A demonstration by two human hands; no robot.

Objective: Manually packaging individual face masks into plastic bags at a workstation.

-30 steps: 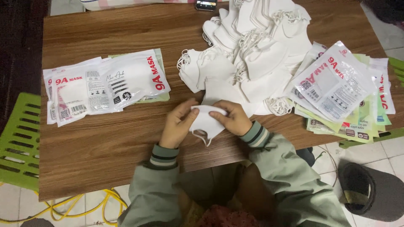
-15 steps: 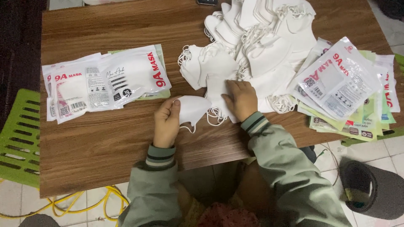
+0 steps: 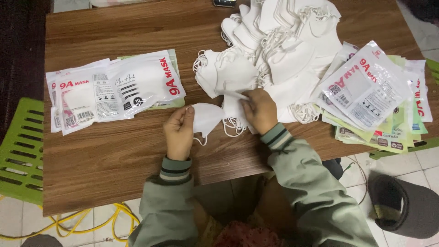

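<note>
My left hand (image 3: pixel 179 132) holds a folded white face mask (image 3: pixel 206 119) by its left edge, just above the wooden table (image 3: pixel 114 155). My right hand (image 3: pixel 260 111) rests on the near edge of a big heap of loose white masks (image 3: pixel 274 55), its fingers pinching one mask there. The two hands are a little apart, with ear loops trailing between them.
A stack of sealed mask packets (image 3: pixel 109 89) lies at the left of the table. Empty printed pouches (image 3: pixel 370 91) are piled at the right edge. A green plastic stool (image 3: pixel 20 151) stands left, yellow cable (image 3: pixel 91 224) on the floor, a dark slipper (image 3: pixel 402 206) at right.
My hands have moved apart. The left hand has drawn the single mask to the left, and the right hand has reached up into the heap of masks.
</note>
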